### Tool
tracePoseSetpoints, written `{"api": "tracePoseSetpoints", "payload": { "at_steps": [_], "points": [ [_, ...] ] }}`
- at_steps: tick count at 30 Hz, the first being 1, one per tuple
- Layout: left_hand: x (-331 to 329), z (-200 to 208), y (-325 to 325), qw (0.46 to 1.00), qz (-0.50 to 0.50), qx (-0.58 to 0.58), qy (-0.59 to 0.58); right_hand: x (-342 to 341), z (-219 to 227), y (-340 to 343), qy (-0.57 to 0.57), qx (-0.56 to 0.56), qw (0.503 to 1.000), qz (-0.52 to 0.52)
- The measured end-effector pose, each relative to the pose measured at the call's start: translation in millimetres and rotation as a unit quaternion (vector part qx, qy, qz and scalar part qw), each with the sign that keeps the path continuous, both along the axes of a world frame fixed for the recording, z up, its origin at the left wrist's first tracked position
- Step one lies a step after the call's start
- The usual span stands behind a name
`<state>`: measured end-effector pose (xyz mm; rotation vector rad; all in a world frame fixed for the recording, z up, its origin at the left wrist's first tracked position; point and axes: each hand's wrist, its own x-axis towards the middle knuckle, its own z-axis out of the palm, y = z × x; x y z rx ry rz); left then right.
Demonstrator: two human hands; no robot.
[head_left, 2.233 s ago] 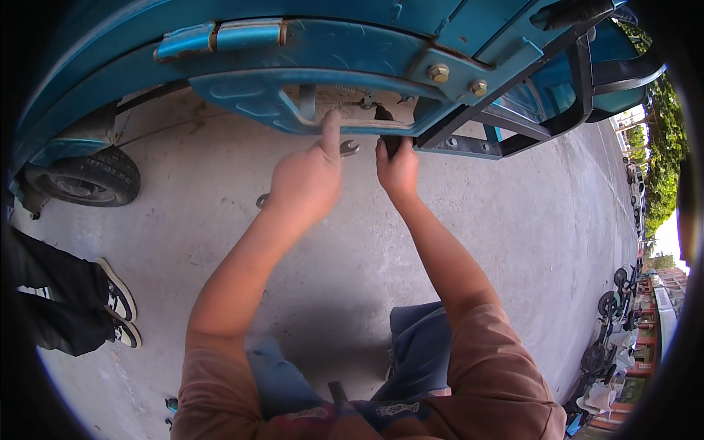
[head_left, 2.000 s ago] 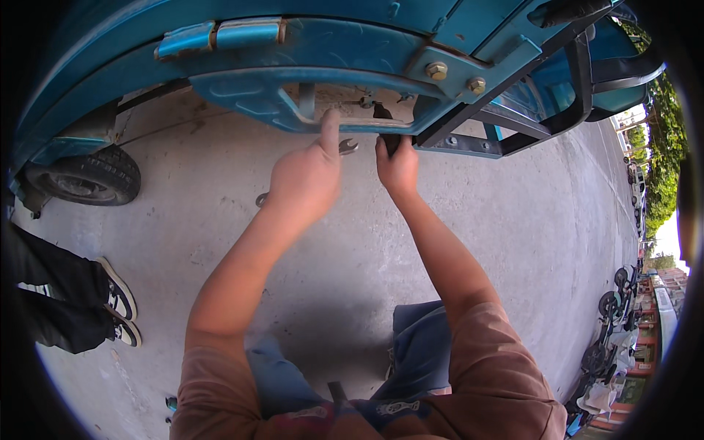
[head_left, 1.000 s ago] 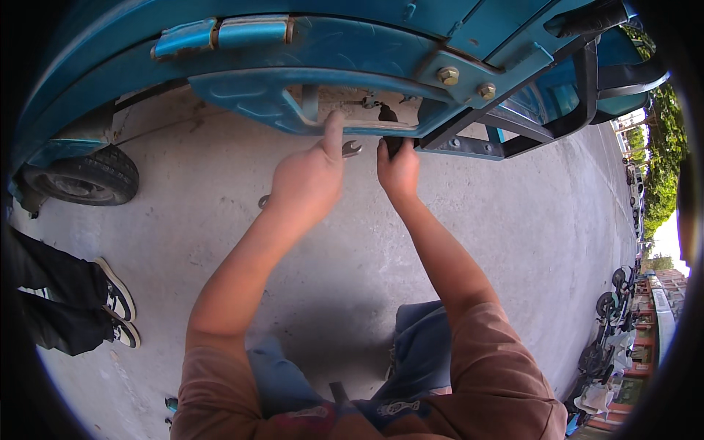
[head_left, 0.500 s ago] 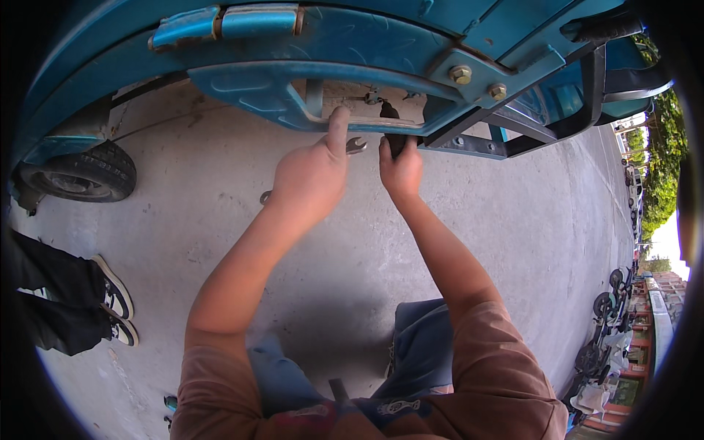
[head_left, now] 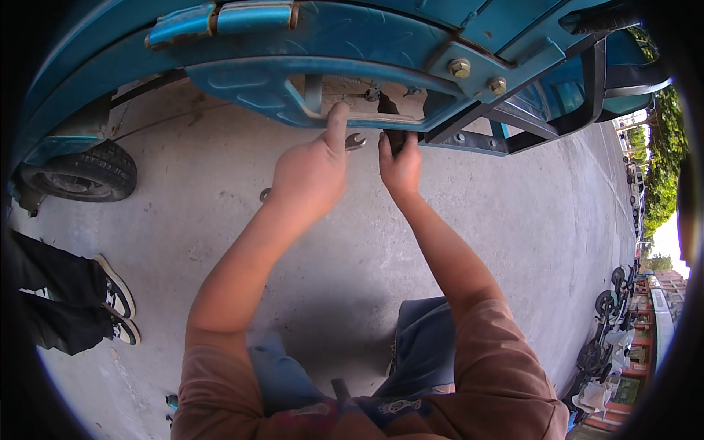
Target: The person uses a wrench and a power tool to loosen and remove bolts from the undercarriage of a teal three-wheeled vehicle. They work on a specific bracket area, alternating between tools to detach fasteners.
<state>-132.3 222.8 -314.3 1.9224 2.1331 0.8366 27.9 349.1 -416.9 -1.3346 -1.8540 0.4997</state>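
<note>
My left hand (head_left: 312, 174) is closed, with one finger stretched up against the lower rail of a blue metal frame (head_left: 246, 92). A metal wrench (head_left: 356, 141) shows its open jaw beside that finger and its ring end by the wrist; the fist hides its middle. Just right of it, my right hand (head_left: 401, 169) grips a dark, elongated handle-like object (head_left: 396, 141), whose kind I cannot make out. Its upper part passes behind the rail into the frame's opening, near a small metal fitting (head_left: 372, 95) on a thin rod.
Bolts (head_left: 460, 68) fasten a bracket at the upper right, above black bars (head_left: 521, 123). A wheel (head_left: 84, 172) stands at the left. Below it are another person's shoes (head_left: 117, 293) on the concrete floor (head_left: 220, 220). Motorbikes (head_left: 605, 308) line the far right.
Both hands keep their places at the frame. The view has shifted very slightly, and the dark object's upper part leans a little differently in the opening.
</note>
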Motion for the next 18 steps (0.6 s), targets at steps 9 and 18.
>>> {"api": "tracePoseSetpoints", "payload": {
  "at_steps": [9,18],
  "points": [
    [-0.2,2.1,0.2,1.0,0.005,-0.028,0.004,-4.4,5.7,-3.3,-0.018,0.02,0.999,0.023],
    [0.1,3.2,0.7,0.999,0.004,-0.039,-0.002,-4.2,9.3,-1.0,-0.054,0.011,0.998,0.016]
  ]
}}
